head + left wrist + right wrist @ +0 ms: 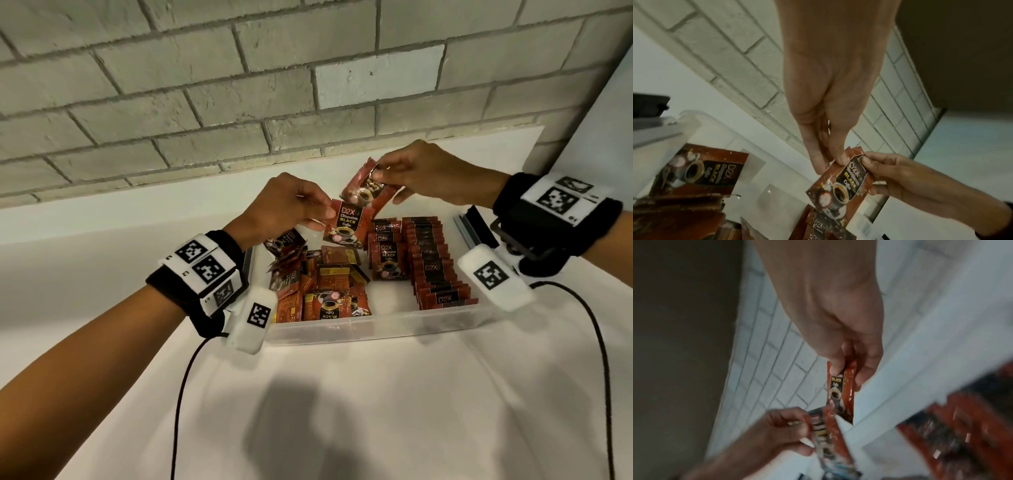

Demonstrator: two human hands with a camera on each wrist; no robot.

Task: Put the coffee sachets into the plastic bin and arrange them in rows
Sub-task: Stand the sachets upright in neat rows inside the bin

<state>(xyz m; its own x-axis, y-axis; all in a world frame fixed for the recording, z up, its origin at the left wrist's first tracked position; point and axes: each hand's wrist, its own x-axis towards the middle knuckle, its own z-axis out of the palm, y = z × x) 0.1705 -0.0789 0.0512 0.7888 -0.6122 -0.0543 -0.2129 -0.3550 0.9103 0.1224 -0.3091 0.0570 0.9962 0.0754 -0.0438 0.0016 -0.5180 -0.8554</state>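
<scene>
The left hand (286,205) pinches the top corner of a red foil coffee sachet printed "D2X Black Coffee" (346,224), thumb and fingertips closed on it so it hangs face out above the bin. Just beside it, the right hand (421,174) pinches a second red foil sachet (364,188), tilted, its lower edge overlapping the first one's top. Both are held in the air over the back of the clear shallow plastic bin (376,325), which sits on a white tabletop (342,411) near a grey brick wall (239,85). Inside the bin, a long row of upright sachets (435,263) runs along the right side, a shorter row (387,253) stands next to it, and a loose jumble of sachets (318,287) lies on the left. Black wrist straps carry white marker blocks (205,267), with thin black cables (181,394) trailing down.
</scene>
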